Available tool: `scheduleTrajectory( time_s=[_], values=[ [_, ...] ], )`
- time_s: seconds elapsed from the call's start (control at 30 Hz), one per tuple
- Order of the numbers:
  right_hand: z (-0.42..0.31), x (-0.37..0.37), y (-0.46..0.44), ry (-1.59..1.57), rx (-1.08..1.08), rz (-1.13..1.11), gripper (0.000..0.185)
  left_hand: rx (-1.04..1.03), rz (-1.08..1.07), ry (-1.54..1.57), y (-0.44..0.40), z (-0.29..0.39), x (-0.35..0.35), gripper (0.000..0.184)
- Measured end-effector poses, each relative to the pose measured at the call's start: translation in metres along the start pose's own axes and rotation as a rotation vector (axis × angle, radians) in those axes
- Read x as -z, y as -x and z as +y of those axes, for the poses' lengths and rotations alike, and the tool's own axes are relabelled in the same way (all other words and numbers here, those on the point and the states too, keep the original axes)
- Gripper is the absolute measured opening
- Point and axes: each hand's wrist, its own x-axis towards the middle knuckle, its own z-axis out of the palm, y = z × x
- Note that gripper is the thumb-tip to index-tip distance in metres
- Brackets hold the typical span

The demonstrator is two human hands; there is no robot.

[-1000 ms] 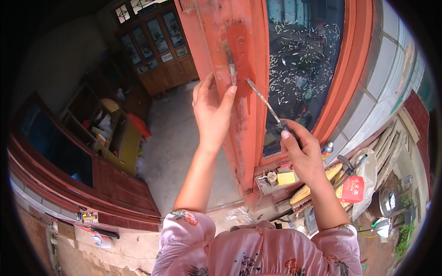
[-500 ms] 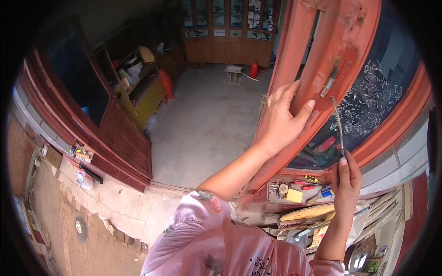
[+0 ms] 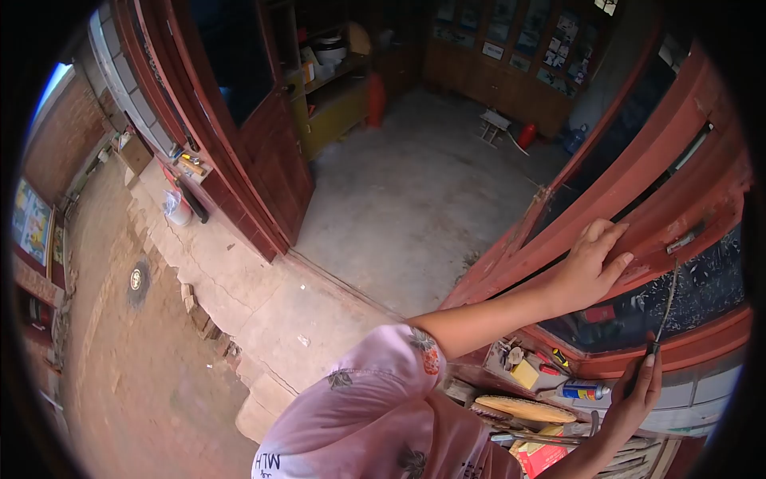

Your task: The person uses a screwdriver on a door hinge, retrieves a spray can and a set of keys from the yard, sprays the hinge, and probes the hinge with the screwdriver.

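My left hand (image 3: pixel 597 267) rests against the red wooden frame (image 3: pixel 638 211), fingers slightly bent and the thumb held apart, with nothing in it. Lower right, my right hand (image 3: pixel 637 395) is closed around the dark handle of a long thin rod tool (image 3: pixel 669 307). The rod points up, and its tip ends close to a small metal bolt (image 3: pixel 681 243) on the frame; whether they touch I cannot tell. Behind the rod is a dark glass pane (image 3: pixel 638 315) with pale flecks on it.
Beneath the window, a ledge holds a blue spray can (image 3: pixel 582 389), a yellow block (image 3: pixel 524 374) and a yellow-black screwdriver (image 3: pixel 560 358). To the left stands an open red door (image 3: pixel 275 168). Inside are a stool (image 3: pixel 495 120) and a red canister (image 3: pixel 526 136).
The view has swung left, so frame and hands appear farther right. My left hand still rests on the frame, and my right hand keeps hold of the rod tool near the bolt.
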Motion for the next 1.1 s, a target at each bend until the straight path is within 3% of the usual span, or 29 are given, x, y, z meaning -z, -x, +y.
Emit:
scheduleTrajectory(
  time_s=[0.57,0.7,0.83,1.1],
  values=[
    [-0.008,-0.017,0.007,-0.069,-0.028,0.051,0.030,0.020,-0.057,0.052,-0.001,-0.005,0.003,0.045],
    [-0.013,-0.001,0.008,-0.044,-0.009,-0.112,0.029,-0.054,-0.043,-0.096,-0.005,-0.006,0.000,0.041],
    [-0.019,0.004,0.014,-0.004,0.024,-0.146,0.030,0.059,-0.073,0.067,-0.004,-0.012,-0.006,0.044],
    [-0.019,0.004,0.013,0.051,0.065,-0.145,0.030,0.099,-0.105,0.094,-0.005,-0.011,-0.005,0.043]
  ],
)
